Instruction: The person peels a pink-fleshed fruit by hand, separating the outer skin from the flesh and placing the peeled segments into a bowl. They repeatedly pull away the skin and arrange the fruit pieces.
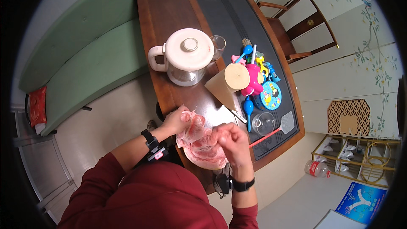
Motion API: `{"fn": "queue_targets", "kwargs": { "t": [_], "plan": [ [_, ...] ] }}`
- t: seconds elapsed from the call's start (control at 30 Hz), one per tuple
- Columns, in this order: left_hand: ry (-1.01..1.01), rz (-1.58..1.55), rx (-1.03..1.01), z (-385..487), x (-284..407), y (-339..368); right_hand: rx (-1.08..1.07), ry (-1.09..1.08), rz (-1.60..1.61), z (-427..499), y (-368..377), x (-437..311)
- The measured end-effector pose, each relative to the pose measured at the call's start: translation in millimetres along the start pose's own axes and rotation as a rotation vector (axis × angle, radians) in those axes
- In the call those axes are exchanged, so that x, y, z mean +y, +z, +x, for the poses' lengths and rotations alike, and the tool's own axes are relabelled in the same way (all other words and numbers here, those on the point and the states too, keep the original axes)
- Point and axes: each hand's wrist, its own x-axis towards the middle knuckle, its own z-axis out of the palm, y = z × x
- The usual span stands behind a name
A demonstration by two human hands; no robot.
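Near the table's front edge lies a pink pomelo peel (206,159), its thick pith spread like a bowl. My left hand (171,122) grips part of the pomelo flesh (195,125) at the peel's left side, with pale membrane clinging to it. Over the right side of the peel, my right hand (235,143) pinches a piece of pink pomelo (222,135) between thumb and fingers. My fingers partly hide that piece. Both wrists wear black straps.
Beyond my hands stand a glass kettle (189,54) with a white lid, a glass cup (219,46) and a beige paper roll (237,76). To the right are a blue maraca (248,106), a toy drum (271,96), a glass (263,124) and a fly swatter (287,122).
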Motion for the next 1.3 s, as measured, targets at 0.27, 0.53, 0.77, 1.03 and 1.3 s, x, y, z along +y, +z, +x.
{"fn": "queue_targets", "kwargs": {
  "t": [0.27,0.53,0.77,1.03,1.3],
  "plan": [
    [0.01,-0.044,0.006,0.0,-4.3,1.0,-0.675,-0.047,0.334,-41.2,116.0,-87.5],
    [0.02,-0.032,0.034,-4.4,-1.1,1.8,-0.744,-0.166,0.295,-51.5,140.4,-83.7],
    [-0.035,-0.055,0.012,-8.0,3.7,1.1,-0.699,-0.331,0.093,-56.2,145.3,-82.0],
    [0.016,-0.039,0.061,-8.4,-6.8,8.0,-0.099,0.123,-0.13,-26.6,62.0,-41.2],
    [-0.069,-0.071,0.005,-9.3,-4.4,4.8,-0.752,-0.402,-0.348,-58.2,101.9,-78.2]
  ]
}}
